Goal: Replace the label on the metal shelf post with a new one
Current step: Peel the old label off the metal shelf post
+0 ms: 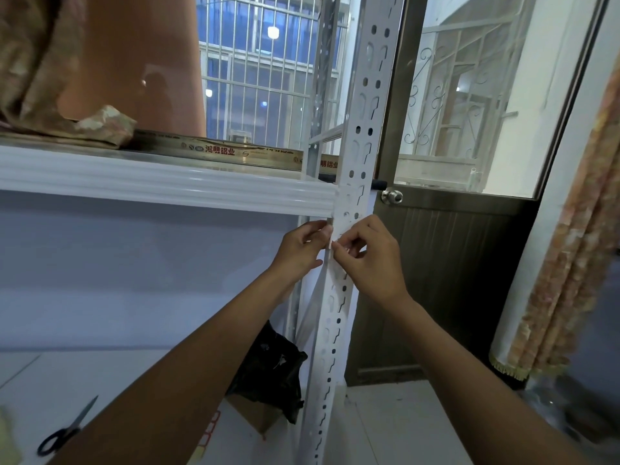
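A white perforated metal shelf post (360, 135) runs from top centre down to the floor. A pale label (336, 238) sits on the post just below the white shelf beam (161, 182). My left hand (300, 248) pinches the label's left edge against the post. From the right, my right hand (367, 258) pinches the same label with thumb and forefinger. Most of the label is hidden by my fingers.
Black-handled scissors (65, 429) lie on the lower shelf at bottom left. A black bag (273, 370) on a cardboard box sits beside the post's foot. A brown door with a round knob (392, 196) stands behind the post, and a curtain (567, 263) hangs at right.
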